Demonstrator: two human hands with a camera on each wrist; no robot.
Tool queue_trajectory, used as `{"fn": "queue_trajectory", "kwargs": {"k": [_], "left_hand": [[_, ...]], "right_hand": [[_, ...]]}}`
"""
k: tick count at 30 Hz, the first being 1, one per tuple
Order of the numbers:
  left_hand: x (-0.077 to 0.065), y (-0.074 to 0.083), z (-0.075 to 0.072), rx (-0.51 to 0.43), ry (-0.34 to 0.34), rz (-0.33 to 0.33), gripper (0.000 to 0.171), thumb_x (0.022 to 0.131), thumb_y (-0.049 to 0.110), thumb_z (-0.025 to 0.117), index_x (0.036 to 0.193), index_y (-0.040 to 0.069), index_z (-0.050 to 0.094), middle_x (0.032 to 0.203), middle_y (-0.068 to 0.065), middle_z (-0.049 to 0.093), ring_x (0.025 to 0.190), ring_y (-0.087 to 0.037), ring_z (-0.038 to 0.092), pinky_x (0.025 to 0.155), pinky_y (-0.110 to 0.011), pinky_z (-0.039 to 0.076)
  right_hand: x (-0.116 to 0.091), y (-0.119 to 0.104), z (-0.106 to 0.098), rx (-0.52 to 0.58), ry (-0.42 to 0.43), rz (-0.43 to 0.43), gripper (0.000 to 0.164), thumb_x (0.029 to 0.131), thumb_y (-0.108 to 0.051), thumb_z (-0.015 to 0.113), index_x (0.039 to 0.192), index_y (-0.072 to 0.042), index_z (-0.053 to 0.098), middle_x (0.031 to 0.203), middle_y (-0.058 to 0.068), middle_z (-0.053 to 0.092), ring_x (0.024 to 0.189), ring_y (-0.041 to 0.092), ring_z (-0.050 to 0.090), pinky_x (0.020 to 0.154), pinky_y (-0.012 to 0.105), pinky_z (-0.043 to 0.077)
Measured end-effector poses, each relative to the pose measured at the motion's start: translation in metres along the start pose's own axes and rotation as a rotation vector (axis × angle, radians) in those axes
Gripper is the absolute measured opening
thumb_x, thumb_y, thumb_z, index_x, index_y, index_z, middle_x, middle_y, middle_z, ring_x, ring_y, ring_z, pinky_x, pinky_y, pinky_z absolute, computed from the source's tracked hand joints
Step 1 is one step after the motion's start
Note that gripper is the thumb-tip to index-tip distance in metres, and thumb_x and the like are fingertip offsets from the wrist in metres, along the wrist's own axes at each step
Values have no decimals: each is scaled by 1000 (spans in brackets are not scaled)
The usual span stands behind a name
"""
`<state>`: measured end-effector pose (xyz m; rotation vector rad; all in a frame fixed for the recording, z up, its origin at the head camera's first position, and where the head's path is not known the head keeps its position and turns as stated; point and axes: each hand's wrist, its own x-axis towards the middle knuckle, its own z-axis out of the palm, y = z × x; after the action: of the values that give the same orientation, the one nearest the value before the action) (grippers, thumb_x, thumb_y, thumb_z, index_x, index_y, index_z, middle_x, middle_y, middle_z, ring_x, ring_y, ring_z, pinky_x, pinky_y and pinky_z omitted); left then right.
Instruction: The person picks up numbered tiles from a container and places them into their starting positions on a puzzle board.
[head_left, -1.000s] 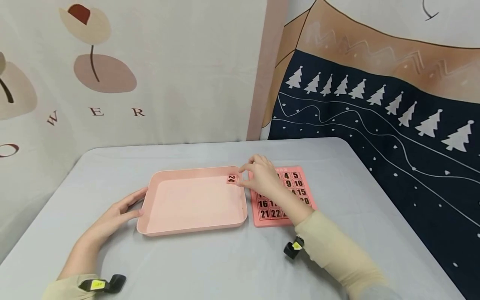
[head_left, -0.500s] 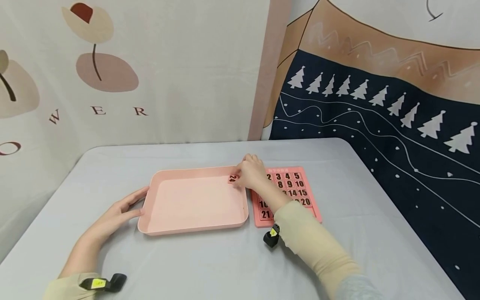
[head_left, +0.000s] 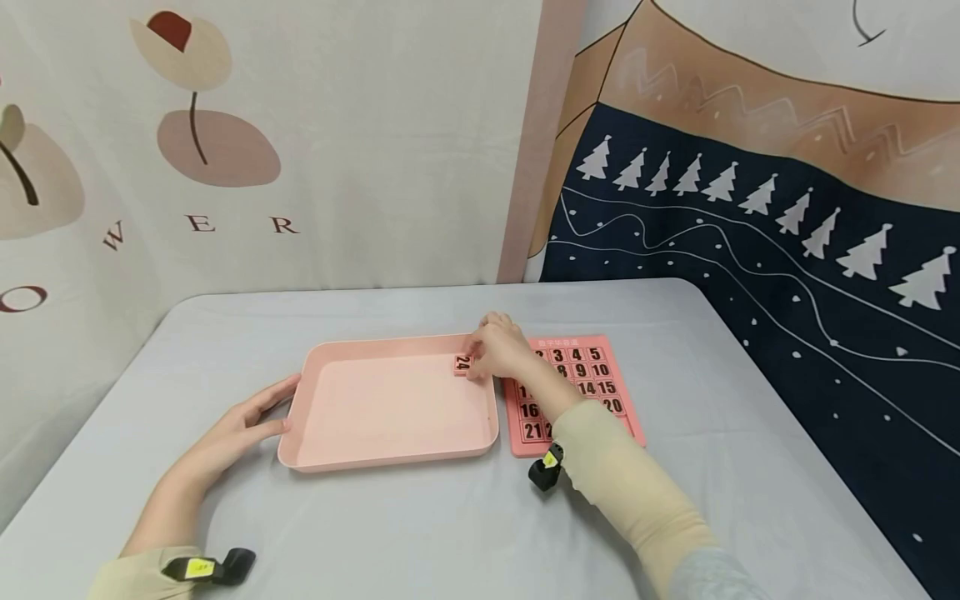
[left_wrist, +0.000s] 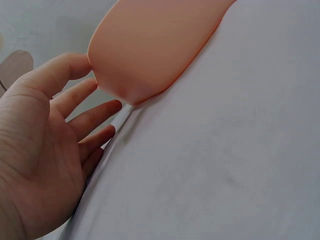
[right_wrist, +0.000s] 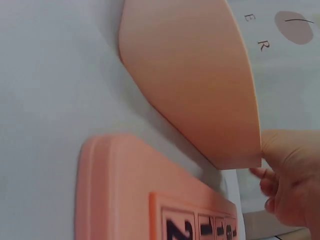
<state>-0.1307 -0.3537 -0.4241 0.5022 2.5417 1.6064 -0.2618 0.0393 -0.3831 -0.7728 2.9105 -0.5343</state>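
Note:
A shallow pink tray [head_left: 390, 408] lies on the table. In its far right corner is a small pink tile [head_left: 462, 364] marked 24, its number turned sideways. My right hand [head_left: 498, 347] reaches over the tray's right wall and pinches the tile's right part, which the fingers hide. In the right wrist view the tray wall hides the fingertips. My left hand [head_left: 243, 423] touches the tray's left wall with thumb and fingertips, fingers fairly straight, as the left wrist view shows. Right of the tray lies a pink number board [head_left: 577, 446], partly covered by my right forearm.
The board holds rows of numbered tiles and sits close beside the tray. A pale cloth covers the table [head_left: 360, 533]. Printed curtains [head_left: 375, 150] hang behind it, with a dark tree-patterned cloth [head_left: 750, 275] to the right. Each wrist wears a small black camera [head_left: 238, 566].
My right hand has moved left from the tray's edge onto the 24 tile and now pinches it. The tile has shifted slightly. The left hand stays at the tray's left side.

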Motion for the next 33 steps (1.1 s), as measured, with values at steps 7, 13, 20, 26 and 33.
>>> {"fn": "queue_trajectory", "kwargs": {"k": [7,13,20,26,33], "left_hand": [[1,0,0,6,3,0,62,95,6,58,150,5,31,150,-15,34,127,11,31,96,-6,26],[0,0,0,5,1,-1,62,95,6,58,150,6,31,150,-9,36,127,11,31,95,-6,26],[0,2,1,19,8,-22,62,95,8,59,151,9,31,151,-3,35,127,12,29,94,-4,25],[-1,2,1,21,6,-13,62,95,8,58,151,8,30,149,4,37,127,12,29,94,-5,26],[0,1,1,14,2,-15,62,95,7,58,151,8,30,150,3,36,127,12,30,95,-5,26]], "right_hand": [[-16,6,-20,55,94,-145,30,70,-33,86,94,-20,75,107,1,45,99,20,36,90,38,32],[-43,21,-42,24,120,-275,27,72,-33,85,93,-24,73,106,-1,42,102,20,35,89,39,32],[-75,47,-58,-79,87,-398,30,70,-29,86,97,-25,73,105,-1,43,100,22,38,87,41,32],[-98,69,-64,-151,33,-397,31,68,-32,86,97,-29,74,111,0,49,105,20,39,91,45,33],[-117,89,-69,-191,-10,-472,34,64,-30,87,96,-28,75,114,6,53,106,21,41,91,44,32]]}}
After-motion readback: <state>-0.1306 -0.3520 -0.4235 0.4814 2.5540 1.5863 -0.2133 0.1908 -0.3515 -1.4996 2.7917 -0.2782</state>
